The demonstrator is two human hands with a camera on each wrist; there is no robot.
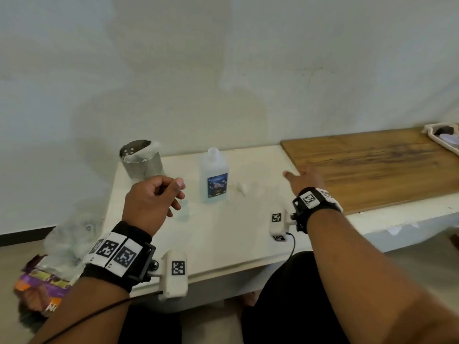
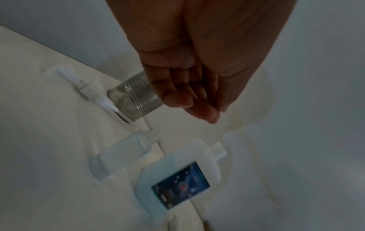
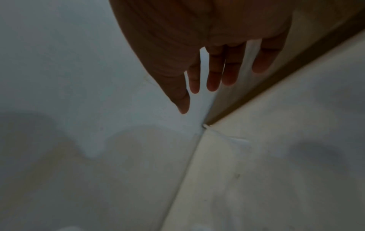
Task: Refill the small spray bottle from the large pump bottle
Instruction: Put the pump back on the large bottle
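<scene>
A: Holding anything in either hand?

B: No. My left hand hangs over the near left part of the white table, fingers loosely curled, palm empty. The left wrist view confirms it: curled fingers with nothing between them. My right hand is further out to the right, fingers straight and spread, at the seam where the white surface meets the wooden board. I cannot tell whether it touches the surface.

A: Location of the task items?

B: The small spray bottle stands open-necked on the table just past my left hand — mostly hidden by that hand in the head view, clear in the left wrist view. Its white spray head lies flat on the table, apart from it. The large bottle stands upright mid-table between my hands, blue label facing me, neck open with no pump fitted.

A: Further back?

B: A metal canister stands at the far left corner by the wall — something white rests in its mouth. A small white scrap lies just right of the large bottle.
</scene>
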